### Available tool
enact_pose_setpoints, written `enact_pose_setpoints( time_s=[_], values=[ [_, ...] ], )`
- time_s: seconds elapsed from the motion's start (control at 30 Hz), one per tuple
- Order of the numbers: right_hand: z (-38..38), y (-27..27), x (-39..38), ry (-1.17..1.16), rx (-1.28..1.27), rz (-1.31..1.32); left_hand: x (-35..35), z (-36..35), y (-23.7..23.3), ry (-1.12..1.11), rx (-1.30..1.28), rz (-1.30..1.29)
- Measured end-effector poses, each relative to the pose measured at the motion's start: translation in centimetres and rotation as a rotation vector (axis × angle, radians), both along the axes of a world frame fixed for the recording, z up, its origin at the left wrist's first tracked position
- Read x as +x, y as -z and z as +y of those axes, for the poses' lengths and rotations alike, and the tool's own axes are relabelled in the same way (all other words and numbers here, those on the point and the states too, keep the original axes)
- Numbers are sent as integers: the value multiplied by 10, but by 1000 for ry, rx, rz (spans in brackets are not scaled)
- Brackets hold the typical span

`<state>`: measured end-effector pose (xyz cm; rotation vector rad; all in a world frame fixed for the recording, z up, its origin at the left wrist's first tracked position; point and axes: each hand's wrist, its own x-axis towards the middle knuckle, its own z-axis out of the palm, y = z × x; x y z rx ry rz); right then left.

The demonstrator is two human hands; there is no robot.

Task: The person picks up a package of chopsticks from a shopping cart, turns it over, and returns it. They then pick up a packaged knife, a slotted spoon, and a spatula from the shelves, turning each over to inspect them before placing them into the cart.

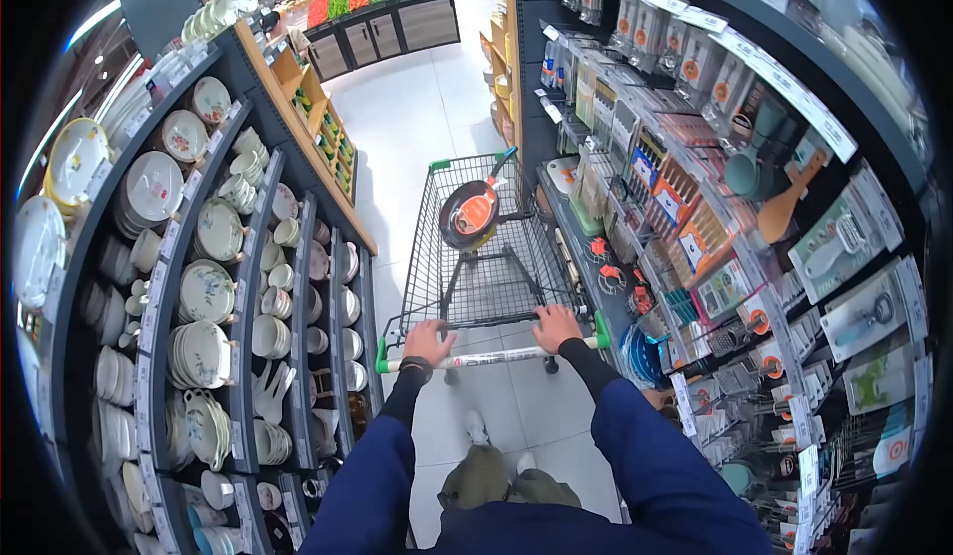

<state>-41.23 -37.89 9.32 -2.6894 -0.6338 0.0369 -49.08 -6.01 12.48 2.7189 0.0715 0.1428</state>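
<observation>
A wire shopping cart (422,277) with green corners stands in front of me in the aisle. My left hand (428,343) rests on the left part of its handle (486,358), fingers over the bar. Near the handle's right end, my right hand (556,328) lies on the bar in the same way. Inside the basket, toward its far end, is a dark frying pan (458,232) with a round orange label, its handle pointing up to the far right. The undersides of both hands are hidden.
Shelves of plates and bowls (208,292) line the left side. Racks of packaged kitchen tools (680,198) line the right, close to the cart. Farther ahead, pale floor (417,108) leads to a produce stand (382,39). Wooden shelving (298,98) stands at the far left.
</observation>
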Motion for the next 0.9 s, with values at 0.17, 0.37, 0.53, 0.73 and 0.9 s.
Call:
enact_pose_setpoints(
  time_s=[0.17,0.37,0.53,0.73,0.9],
  values=[
    [-27,-8,-63,-5,19,20,-66,-31,-2,-7,31,-35],
    [-60,-2,-131,23,95,13,-138,-61,3,57,125,6],
    [-81,-7,-185,87,153,6,-194,-79,16,55,133,6],
    [-103,-20,-273,511,258,-285,-265,-103,24,42,42,-46],
    [-124,-3,-335,674,175,-249,-322,-127,29,50,14,-37]
  ],
)
